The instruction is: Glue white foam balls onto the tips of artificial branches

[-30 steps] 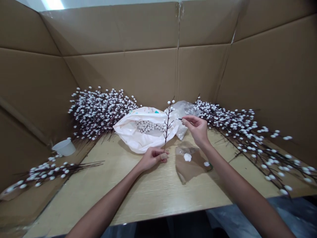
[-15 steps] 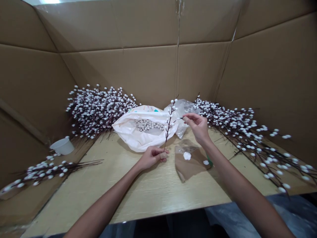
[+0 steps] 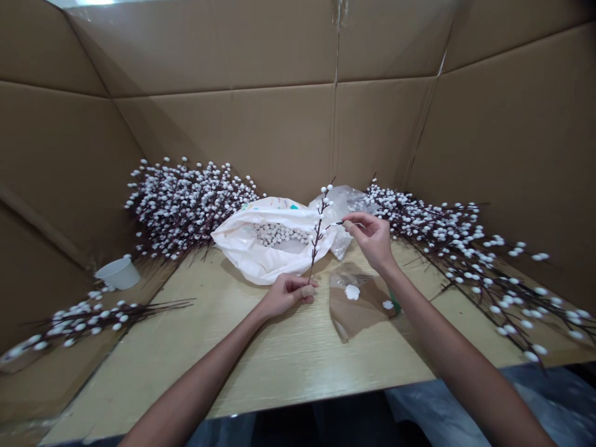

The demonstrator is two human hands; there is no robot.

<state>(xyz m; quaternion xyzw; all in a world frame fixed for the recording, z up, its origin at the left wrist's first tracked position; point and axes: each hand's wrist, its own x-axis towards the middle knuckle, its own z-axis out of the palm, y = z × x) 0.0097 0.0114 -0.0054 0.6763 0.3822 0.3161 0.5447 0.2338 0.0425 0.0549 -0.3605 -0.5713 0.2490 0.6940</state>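
Observation:
My left hand [image 3: 291, 295] pinches the lower stem of a dark brown artificial berry branch [image 3: 318, 233], holding it upright above the table. White berries sit at its top, and several bare twigs show lower down. My right hand [image 3: 371, 237] is closed on a thin dark stick [image 3: 341, 222] whose pale tip is close to the branch's right side; whether they touch I cannot tell. Behind the branch lies an opened white plastic bag [image 3: 246, 251] of small white berries [image 3: 279, 235]. Below my right hand is a brown sheet [image 3: 358, 316] with white blobs [image 3: 352, 292] on it.
Large bundles of white-berried branches lie at the back left [image 3: 186, 202] and along the right [image 3: 433, 226]. A white cup [image 3: 118, 274] and a smaller berry bunch [image 3: 88, 320] are at left. A clear bag [image 3: 347, 197] sits behind. Cardboard walls [image 3: 279, 136] enclose the table [image 3: 279, 366].

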